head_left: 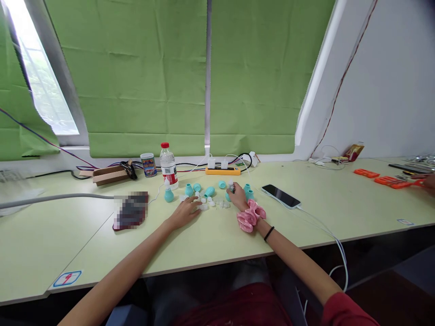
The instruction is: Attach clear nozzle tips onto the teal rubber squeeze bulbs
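My left hand [185,212] lies on the table with its fingers stretched out, touching or just over several small translucent white pieces [204,207]. Between the thumb and fingers of my right hand [238,197] is a small translucent white piece [231,183], its exact kind too small to make out. Several teal rubber bulbs [210,192] stand or lie around both hands. One teal bulb [169,195] at the left has a whitish tip on top. Another teal bulb [228,196] is partly hidden by my right hand. More translucent pieces [222,203] are scattered between my hands.
Behind the bulbs stand a water bottle [169,168], a can [148,165] and an orange power strip [223,171]. A charging phone [281,196] lies to the right. A blurred dark item [131,211] lies left. Another person's hand [430,182] is by orange items [392,182].
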The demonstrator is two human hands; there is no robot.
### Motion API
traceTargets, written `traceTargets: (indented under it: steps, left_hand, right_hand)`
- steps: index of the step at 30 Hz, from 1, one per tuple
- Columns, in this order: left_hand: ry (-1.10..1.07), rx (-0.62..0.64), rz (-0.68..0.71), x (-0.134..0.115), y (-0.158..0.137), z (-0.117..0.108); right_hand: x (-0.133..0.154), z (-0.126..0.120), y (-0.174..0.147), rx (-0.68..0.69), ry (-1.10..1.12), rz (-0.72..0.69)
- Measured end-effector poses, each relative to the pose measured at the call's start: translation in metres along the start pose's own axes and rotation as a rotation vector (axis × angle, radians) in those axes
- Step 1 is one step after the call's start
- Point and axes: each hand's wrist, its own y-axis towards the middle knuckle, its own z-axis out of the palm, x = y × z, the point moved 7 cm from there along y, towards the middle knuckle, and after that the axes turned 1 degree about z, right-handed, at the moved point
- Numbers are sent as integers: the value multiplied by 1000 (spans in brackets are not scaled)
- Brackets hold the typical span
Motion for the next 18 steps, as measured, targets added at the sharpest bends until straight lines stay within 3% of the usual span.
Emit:
traceTargets:
  steps: [3,8,10,12,14,16,18]
  left_hand:
    - [25,-53,6,0,0,0]
    - [148,-13,-7,0,2,12]
    - [169,1,-10,0,2,14]
    - [159,4,17,-2,3,13]
    - [127,-5,49,-4,4,11]
    - [90,-41,55,-6,4,6]
    - [72,-108,29,-5,4,0]
  right_hand:
    - [16,-4,2,-95,-126,-40]
    - [108,-14,3,-619,-510,-405]
    - [127,-3,6,-657,-543,-444]
    - [136,17,11,-579,-626,-505]
    - [133,43,18,-369,-744,-524]
    - [121,62,23,-181,-838,-459]
    - [111,70,26,-101,-891,-371]
